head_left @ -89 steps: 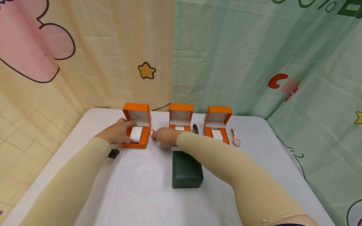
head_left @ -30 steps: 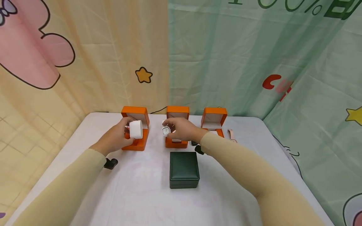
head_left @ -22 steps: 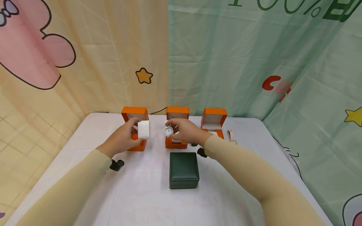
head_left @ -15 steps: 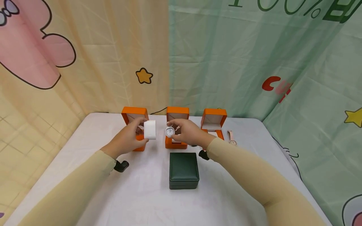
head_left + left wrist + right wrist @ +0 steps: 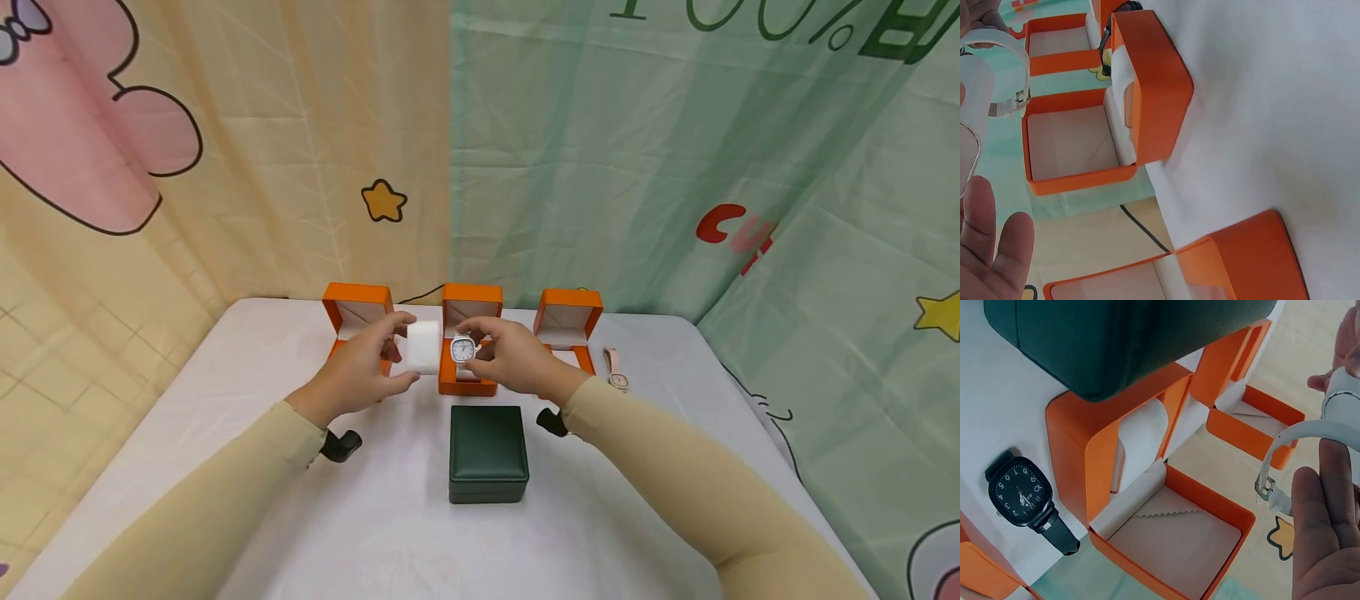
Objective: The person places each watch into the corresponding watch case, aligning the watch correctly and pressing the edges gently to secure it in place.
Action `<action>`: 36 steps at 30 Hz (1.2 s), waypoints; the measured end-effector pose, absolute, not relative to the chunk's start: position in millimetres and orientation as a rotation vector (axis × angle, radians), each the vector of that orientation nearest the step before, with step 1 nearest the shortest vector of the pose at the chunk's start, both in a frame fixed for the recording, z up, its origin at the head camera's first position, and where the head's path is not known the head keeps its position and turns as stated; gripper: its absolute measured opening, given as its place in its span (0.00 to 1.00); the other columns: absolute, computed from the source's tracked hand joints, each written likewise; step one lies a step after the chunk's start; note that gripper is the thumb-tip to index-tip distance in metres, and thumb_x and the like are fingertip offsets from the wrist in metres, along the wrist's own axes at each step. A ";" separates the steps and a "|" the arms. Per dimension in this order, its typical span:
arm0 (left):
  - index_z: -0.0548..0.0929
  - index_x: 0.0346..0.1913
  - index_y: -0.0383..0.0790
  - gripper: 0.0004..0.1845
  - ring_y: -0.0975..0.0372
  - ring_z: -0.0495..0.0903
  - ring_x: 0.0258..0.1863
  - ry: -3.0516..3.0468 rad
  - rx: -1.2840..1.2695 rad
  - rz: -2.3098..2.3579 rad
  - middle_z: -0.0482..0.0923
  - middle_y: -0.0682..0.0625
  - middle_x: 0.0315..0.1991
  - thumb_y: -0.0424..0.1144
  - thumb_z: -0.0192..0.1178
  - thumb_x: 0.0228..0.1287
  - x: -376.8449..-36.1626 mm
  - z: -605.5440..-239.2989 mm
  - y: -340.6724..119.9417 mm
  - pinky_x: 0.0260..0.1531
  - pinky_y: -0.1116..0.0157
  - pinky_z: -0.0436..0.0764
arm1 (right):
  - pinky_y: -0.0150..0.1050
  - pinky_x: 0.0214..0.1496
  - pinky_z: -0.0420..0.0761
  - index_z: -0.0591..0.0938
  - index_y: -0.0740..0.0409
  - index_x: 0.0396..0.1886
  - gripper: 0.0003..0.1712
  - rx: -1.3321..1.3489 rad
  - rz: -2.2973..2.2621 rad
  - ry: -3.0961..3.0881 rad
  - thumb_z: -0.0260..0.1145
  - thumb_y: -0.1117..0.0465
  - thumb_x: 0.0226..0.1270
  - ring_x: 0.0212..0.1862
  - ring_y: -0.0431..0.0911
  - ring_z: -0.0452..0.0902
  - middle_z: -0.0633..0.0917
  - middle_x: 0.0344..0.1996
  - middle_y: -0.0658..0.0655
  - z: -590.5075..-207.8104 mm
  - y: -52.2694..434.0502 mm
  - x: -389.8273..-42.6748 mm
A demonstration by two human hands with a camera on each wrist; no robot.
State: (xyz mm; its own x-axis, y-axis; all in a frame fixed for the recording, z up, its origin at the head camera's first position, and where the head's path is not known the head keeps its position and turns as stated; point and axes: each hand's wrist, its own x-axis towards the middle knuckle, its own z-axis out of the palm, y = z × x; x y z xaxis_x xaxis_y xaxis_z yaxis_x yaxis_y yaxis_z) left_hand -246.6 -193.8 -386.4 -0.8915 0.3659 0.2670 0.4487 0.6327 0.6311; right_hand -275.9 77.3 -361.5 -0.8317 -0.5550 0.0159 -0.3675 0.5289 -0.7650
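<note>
My left hand (image 5: 356,371) holds a white watch cushion (image 5: 423,347) between fingers and thumb, raised just right of the left orange box (image 5: 358,293). Close beside it, my right hand (image 5: 519,358) pinches a white watch (image 5: 462,349) with its square face turned towards the head camera. In the right wrist view, its white strap (image 5: 1310,430) curves in a loop with the buckle hanging, next to the cushion. Whether strap and cushion touch, I cannot tell. The middle orange box (image 5: 468,387) lies behind my right hand, its own white cushion (image 5: 1144,434) inside.
A closed dark green box (image 5: 488,446) stands nearer on the white tablecloth. The right orange box (image 5: 570,297) has its lid up, with a pink watch (image 5: 618,380) to its right. A black watch (image 5: 1020,490) lies between the middle and right boxes. Curtains hang behind.
My left hand has taken the cushion out of the left box and carried it right. My right hand has lifted the white watch off the table and moved right, in front of the middle box.
</note>
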 end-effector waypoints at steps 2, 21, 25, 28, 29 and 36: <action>0.68 0.73 0.42 0.41 0.56 0.79 0.44 -2.734 -0.694 -1.099 0.79 0.46 0.59 0.40 0.78 0.59 -244.9 -384.2 -191.2 0.41 0.63 0.85 | 0.37 0.45 0.89 0.77 0.56 0.71 0.30 -0.768 -1.209 2.533 0.72 0.65 0.70 0.42 0.45 0.87 0.83 0.53 0.57 -360.8 79.6 -273.7; 0.69 0.72 0.43 0.40 0.56 0.80 0.42 -2.689 -0.783 -1.069 0.79 0.47 0.56 0.39 0.78 0.59 -237.5 -378.1 -173.5 0.41 0.64 0.84 | 0.36 0.29 0.82 0.79 0.50 0.66 0.26 -0.742 -1.317 2.541 0.73 0.64 0.70 0.36 0.46 0.84 0.83 0.50 0.58 -355.8 90.8 -262.7; 0.69 0.72 0.44 0.40 0.53 0.80 0.42 -2.693 -0.811 -1.063 0.78 0.49 0.54 0.39 0.78 0.59 -235.5 -376.3 -170.6 0.39 0.63 0.85 | 0.36 0.27 0.80 0.79 0.51 0.65 0.25 -0.747 -1.354 2.528 0.72 0.65 0.70 0.32 0.46 0.83 0.82 0.49 0.59 -355.3 93.0 -261.3; 0.69 0.72 0.45 0.40 0.52 0.80 0.42 -2.697 -0.816 -1.047 0.78 0.49 0.53 0.40 0.78 0.60 -234.4 -375.4 -169.3 0.38 0.63 0.85 | 0.35 0.26 0.80 0.79 0.53 0.65 0.25 -0.760 -1.386 2.508 0.71 0.66 0.70 0.30 0.47 0.82 0.83 0.48 0.60 -355.3 94.3 -260.8; 0.69 0.72 0.45 0.40 0.51 0.80 0.42 -2.697 -0.816 -1.041 0.79 0.49 0.53 0.40 0.78 0.60 -234.3 -375.2 -169.0 0.38 0.64 0.84 | 0.35 0.26 0.81 0.79 0.53 0.65 0.25 -0.765 -1.393 2.503 0.71 0.67 0.70 0.30 0.47 0.81 0.83 0.48 0.60 -355.1 94.7 -260.6; 0.70 0.72 0.45 0.40 0.57 0.77 0.40 -2.708 -0.820 -1.012 0.79 0.49 0.51 0.40 0.78 0.59 -234.0 -374.9 -168.3 0.36 0.66 0.83 | 0.36 0.27 0.81 0.79 0.54 0.66 0.25 -0.783 -1.410 2.497 0.70 0.66 0.71 0.29 0.47 0.80 0.84 0.48 0.60 -356.4 96.7 -260.5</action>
State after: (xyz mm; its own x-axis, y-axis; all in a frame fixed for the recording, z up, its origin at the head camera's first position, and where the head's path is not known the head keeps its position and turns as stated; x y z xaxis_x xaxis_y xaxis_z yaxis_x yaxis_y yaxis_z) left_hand -234.0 -168.3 -374.9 -0.8424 0.4439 0.3054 0.5354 0.6260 0.5669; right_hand -260.5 96.7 -356.4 -0.8482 -0.5189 0.1066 -0.3594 0.4158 -0.8354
